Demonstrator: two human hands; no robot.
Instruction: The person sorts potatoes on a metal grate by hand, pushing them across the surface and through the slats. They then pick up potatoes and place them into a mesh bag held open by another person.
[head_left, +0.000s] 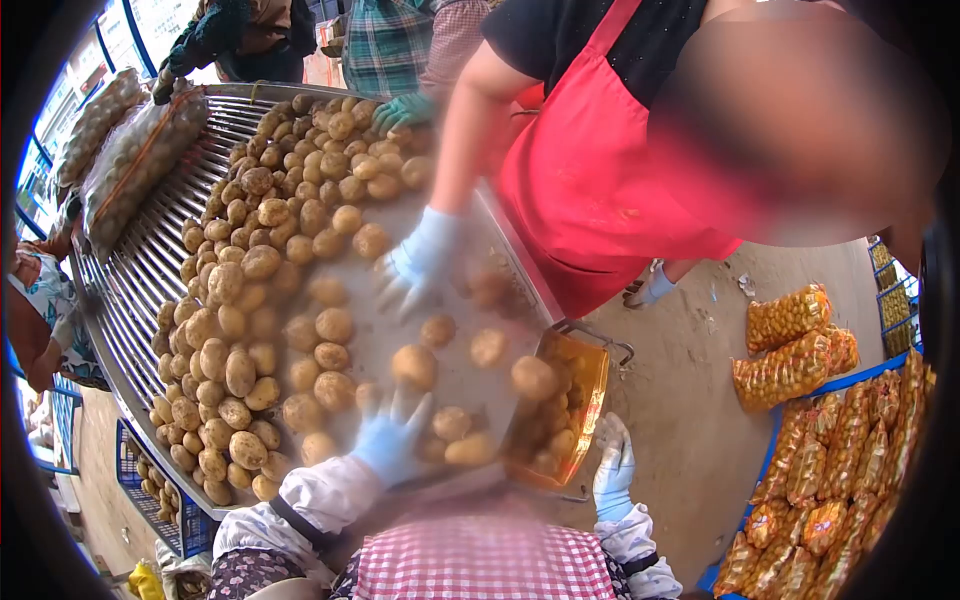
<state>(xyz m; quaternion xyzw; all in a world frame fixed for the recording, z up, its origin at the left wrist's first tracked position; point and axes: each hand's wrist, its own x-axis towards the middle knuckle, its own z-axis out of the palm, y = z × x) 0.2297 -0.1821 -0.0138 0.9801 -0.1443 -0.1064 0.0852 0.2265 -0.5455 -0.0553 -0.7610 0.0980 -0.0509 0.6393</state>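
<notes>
My left hand [390, 438], in a pale blue glove, lies with spread fingers over the near part of the metal sorting table [400, 215], among loose potatoes [240, 372]. In front of its fingertips is a larger potato [414, 368]. My right hand [614, 466], also gloved, is raised beside the near outer side of an orange bag [592, 400], its fingers stretched out and holding nothing. The bag hangs at the table's right end with its mouth open and several potatoes [550, 425] inside. One potato [534, 378] is blurred at the mouth.
Across the table, a person in a red apron [590, 170] reaches a gloved hand [412, 262] over the potatoes. Filled mesh sacks [150, 155] rest on the slatted far left part. Full orange bags [790, 350] lie on the floor at right, beside a blue-edged stack [830, 480]. A blue crate [150, 500] stands below left.
</notes>
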